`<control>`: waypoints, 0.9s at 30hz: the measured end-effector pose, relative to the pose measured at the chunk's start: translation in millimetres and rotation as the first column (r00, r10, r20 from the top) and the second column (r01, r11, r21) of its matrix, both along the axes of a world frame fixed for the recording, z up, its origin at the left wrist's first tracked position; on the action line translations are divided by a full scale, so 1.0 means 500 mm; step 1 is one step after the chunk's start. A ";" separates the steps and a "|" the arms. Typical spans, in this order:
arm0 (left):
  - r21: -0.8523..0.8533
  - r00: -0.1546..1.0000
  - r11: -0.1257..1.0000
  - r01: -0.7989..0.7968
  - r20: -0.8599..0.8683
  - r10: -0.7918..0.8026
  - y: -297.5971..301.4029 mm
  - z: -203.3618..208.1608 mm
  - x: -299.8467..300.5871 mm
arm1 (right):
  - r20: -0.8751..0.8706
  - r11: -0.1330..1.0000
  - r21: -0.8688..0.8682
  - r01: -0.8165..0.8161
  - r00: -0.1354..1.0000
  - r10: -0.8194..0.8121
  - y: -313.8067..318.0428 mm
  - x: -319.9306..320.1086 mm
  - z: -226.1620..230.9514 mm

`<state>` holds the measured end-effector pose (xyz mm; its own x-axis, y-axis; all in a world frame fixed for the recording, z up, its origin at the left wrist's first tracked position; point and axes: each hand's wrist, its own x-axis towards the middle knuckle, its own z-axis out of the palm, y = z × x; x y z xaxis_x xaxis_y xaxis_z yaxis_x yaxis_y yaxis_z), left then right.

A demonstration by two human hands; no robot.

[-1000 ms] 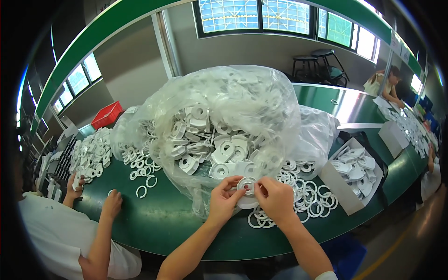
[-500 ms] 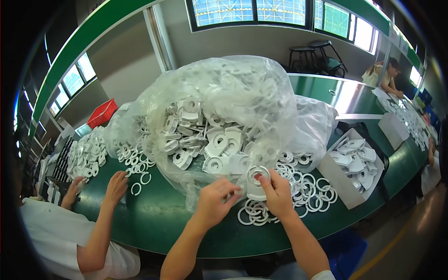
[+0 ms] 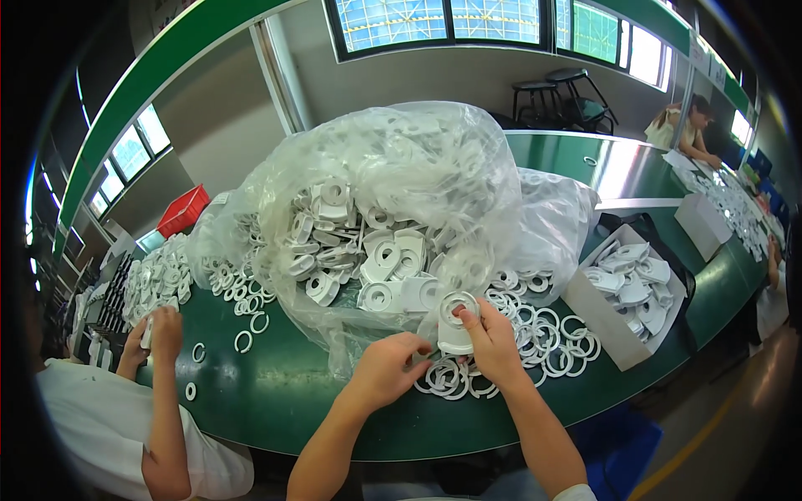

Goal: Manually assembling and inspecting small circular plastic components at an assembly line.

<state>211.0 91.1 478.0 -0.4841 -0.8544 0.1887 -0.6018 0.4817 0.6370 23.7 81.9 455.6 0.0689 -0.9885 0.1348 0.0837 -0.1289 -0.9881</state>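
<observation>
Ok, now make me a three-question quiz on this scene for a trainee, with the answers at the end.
1. Which of the camera wearer's hands holds the flat white piece?
2. True or false: the open carton holds white parts.
3. Fill the gap: in the picture, the red basket is to the ____ of the big clear plastic bag.

Key: 1. The right hand. 2. True. 3. Left.

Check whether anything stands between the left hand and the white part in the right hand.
Nothing visible does: only a small gap shows between the left hand's fingertips and the white part. The right hand grips it from the far side, its thumb over the part's face. Loose rings lie below.
</observation>
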 end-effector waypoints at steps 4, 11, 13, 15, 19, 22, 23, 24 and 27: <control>-0.108 0.989 0.988 0.114 0.103 -0.103 0.002 -0.030 0.007 | 0.014 1.000 -0.016 -0.002 1.000 0.003 -0.003 0.003 0.000; -0.039 0.999 0.999 0.014 0.053 -0.012 0.000 -0.011 0.002 | -0.031 1.000 -0.019 0.007 0.999 -0.007 -0.001 0.003 0.006; 0.076 0.999 0.996 -0.035 -0.024 0.037 -0.001 -0.009 0.002 | -0.026 1.000 -0.010 0.006 1.000 -0.006 -0.003 0.001 0.001; 0.167 0.944 0.983 -0.076 -0.305 0.125 -0.002 -0.018 0.004 | -0.019 1.000 -0.004 0.005 1.000 -0.005 -0.003 0.001 0.003; 0.365 0.856 0.931 -0.018 -0.475 0.203 0.000 -0.014 0.001 | 0.107 0.998 -0.016 0.065 0.992 -0.063 -0.003 -0.003 0.006; 0.400 0.773 0.915 0.055 -0.597 0.215 -0.008 -0.026 0.006 | 0.200 0.990 -0.024 0.140 0.971 -0.133 -0.007 -0.009 0.005; 0.399 0.772 0.915 0.055 -0.598 0.214 -0.009 -0.026 0.005 | 0.238 0.982 -0.031 0.184 0.956 -0.172 -0.009 -0.014 0.005; 0.321 0.800 0.947 -0.001 -0.568 0.193 -0.011 -0.026 0.005 | 0.245 0.983 -0.030 0.182 0.955 -0.169 -0.011 -0.020 0.004; 0.384 0.820 0.923 -0.015 -0.523 0.231 -0.015 -0.010 0.011 | 0.251 0.987 -0.018 0.162 0.956 -0.153 -0.013 -0.022 0.000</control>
